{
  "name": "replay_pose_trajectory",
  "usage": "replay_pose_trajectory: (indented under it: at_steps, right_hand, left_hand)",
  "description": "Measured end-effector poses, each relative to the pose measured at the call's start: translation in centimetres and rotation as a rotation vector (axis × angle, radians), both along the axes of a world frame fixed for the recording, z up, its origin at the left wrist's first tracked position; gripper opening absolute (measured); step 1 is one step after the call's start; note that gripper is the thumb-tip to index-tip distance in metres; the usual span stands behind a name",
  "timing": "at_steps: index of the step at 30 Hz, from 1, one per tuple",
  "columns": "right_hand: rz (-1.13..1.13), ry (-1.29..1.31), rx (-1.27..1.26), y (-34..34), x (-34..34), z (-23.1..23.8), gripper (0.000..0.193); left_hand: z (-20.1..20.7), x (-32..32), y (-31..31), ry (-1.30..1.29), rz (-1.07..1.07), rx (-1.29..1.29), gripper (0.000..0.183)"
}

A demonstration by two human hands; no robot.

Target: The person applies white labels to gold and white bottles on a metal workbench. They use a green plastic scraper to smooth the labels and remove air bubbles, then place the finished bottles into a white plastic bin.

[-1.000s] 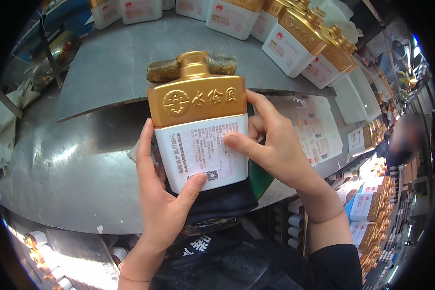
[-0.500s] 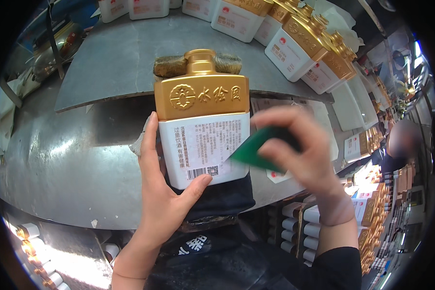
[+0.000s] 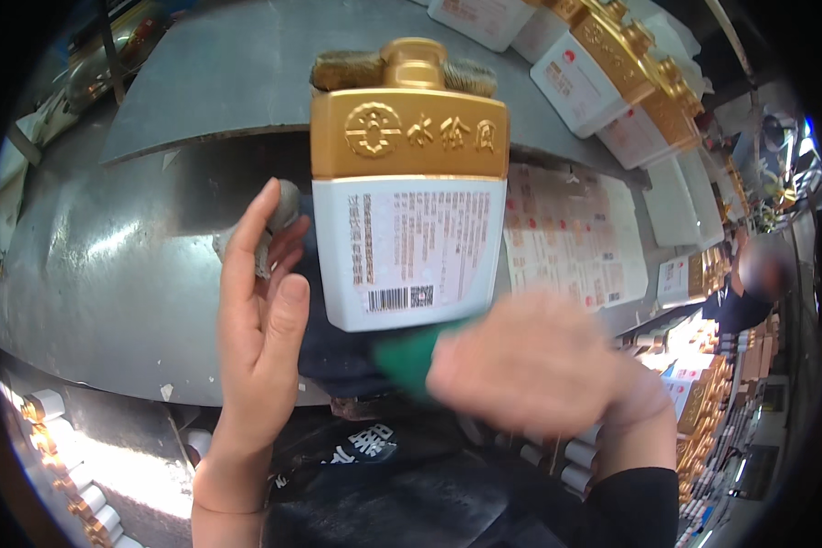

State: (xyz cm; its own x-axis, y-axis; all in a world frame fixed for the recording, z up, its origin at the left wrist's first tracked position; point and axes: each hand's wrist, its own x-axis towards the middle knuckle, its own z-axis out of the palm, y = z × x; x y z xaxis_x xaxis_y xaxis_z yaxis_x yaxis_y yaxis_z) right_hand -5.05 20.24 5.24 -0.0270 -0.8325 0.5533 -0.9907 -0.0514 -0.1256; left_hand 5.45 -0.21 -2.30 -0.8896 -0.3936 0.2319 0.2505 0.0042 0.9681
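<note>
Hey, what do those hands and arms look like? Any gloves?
The left hand and left forearm are bare; the right hand looks bare too, though blurred. No gloves show. A plain black fabric sleeve meets the bare right forearm.

Flat flask-shaped bottle (image 3: 409, 187), gold shoulder (image 3: 479, 137) with raised emblem and characters, white lower body; broad face up, gold neck (image 3: 413, 66) pointing to 12 o'clock, base at 6 o'clock. Pale printed label (image 3: 420, 251) is on the white part, dark text columns, barcode plus square code near its 6 o'clock edge. Green scraper (image 3: 402, 361), blurred, sits just off the base at 6 o'clock, its 3 o'clock end covered by the right hand (image 3: 530, 365)
</note>
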Motion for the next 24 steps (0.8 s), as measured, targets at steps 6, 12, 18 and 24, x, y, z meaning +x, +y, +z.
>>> replay_pose_trajectory:
  at_steps: [6, 12, 18, 24]
  right_hand:
    - [-0.057, 0.102, -0.106, -1.3, -1.3, -0.9, 0.018]
    - [-0.079, -0.184, 0.096, 0.7, 1.0, 1.5, 0.020]
    - [-0.266, -0.243, 0.012, -0.5, -0.3, 3.5, 0.039]
    - [-0.190, -0.172, 0.018, -3.4, -1.8, 1.9, 0.043]
  left_hand:
    - [1.2, 0.7, 0.0, 0.006, 0.029, -0.047, 0.053]
    - [0.6, 0.0, 0.1, 0.078, -0.030, 0.013, 0.078]
    - [1.1, -1.5, 0.3, 0.032, -0.094, -0.082, 0.106]
    - [1.2, -2.6, 1.0, 0.037, -0.089, -0.044, 0.091]
